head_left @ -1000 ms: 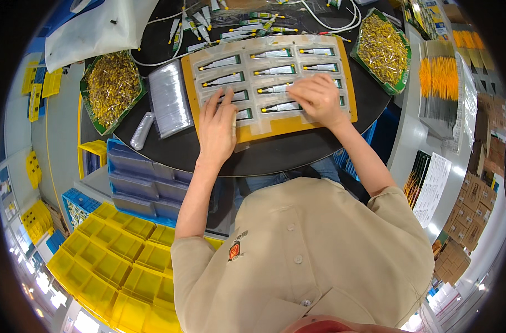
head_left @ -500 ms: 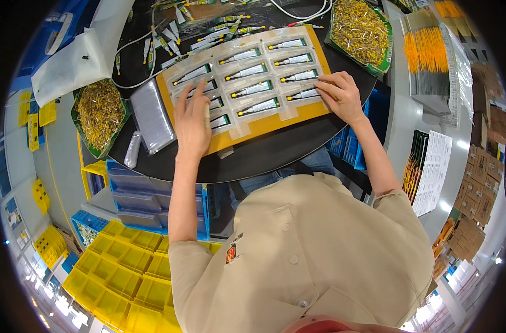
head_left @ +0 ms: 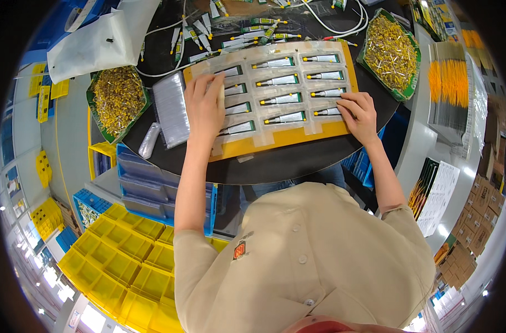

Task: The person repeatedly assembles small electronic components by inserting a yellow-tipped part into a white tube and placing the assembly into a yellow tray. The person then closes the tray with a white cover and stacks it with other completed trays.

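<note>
A clear blister tray (head_left: pixel 253 143) lies on a yellow board (head_left: pixel 292 141), slightly tilted on the round black table. Its pockets hold rows of small silver tubes (head_left: pixel 283 99) with green ends and yellow tips. My left hand (head_left: pixel 206 108) rests over the tray's left edge, fingers bent together beside the left column of tubes. A pale strip shows along its thumb side; what it is I cannot make out. My right hand (head_left: pixel 361 116) touches the right edge, thumb and fingertips slightly apart at the end of the lower right tube.
Two green trays of small yellow pieces flank the board, one left (head_left: pixel 119 102), one right (head_left: pixel 390 53). Stacked clear plastic sheets (head_left: pixel 172 108) lie beside my left hand. Loose tubes (head_left: pixel 195 36) and a white cable (head_left: pixel 361 25) lie behind. Yellow bins (head_left: pixel 117 261) stand lower left.
The whole view has shifted, so the table appears further right. My left hand has moved up along the tray's left column, uncovering lower tubes. My right hand stays at the right edge.
</note>
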`<state>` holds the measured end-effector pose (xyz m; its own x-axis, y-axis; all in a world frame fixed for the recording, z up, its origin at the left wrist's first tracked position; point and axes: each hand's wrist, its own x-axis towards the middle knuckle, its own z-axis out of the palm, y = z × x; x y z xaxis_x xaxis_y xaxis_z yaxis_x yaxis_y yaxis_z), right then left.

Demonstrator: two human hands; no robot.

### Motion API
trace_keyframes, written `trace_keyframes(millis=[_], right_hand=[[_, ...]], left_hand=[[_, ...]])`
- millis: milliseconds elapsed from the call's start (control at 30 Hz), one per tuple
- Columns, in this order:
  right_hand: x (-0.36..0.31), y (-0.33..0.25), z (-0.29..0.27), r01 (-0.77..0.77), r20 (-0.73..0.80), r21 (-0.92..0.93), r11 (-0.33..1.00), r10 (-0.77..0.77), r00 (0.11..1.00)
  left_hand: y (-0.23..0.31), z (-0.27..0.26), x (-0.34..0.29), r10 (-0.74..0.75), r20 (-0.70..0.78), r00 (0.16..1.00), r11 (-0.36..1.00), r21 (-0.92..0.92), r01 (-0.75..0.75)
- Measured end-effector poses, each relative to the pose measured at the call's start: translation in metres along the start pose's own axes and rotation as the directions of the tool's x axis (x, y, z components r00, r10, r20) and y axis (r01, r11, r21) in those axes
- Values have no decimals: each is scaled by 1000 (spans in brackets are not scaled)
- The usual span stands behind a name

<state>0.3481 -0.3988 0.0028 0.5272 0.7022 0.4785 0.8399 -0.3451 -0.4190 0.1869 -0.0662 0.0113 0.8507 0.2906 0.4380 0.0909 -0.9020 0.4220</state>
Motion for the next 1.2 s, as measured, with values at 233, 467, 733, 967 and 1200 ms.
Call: trace_keyframes(millis=[233, 467, 733, 967, 1200], right_hand=[[1, -2, -29, -157, -41, -57, 986, 155, 987], [-28, 100, -166, -208, -297, -499, 841, 60, 953], [-100, 382, -363, -630, -3, -575, 521, 769, 639], [-78, 353, -353, -543, -271, -835, 91, 791, 549], [-50, 296, -314, -657, -430, -753, 33, 731, 529]], left_hand=[[-20, 9, 23, 86, 151, 985, 989, 107, -103], [-12, -29, -1, -109, 201, 973, 994, 36, 104], [46, -51, -86, -119, 421, 899, 972, 233, 20], [32, -48, -87, -15, 383, 924, 983, 174, -56], [23, -43, -82, -48, 133, 990, 992, 123, 32]])
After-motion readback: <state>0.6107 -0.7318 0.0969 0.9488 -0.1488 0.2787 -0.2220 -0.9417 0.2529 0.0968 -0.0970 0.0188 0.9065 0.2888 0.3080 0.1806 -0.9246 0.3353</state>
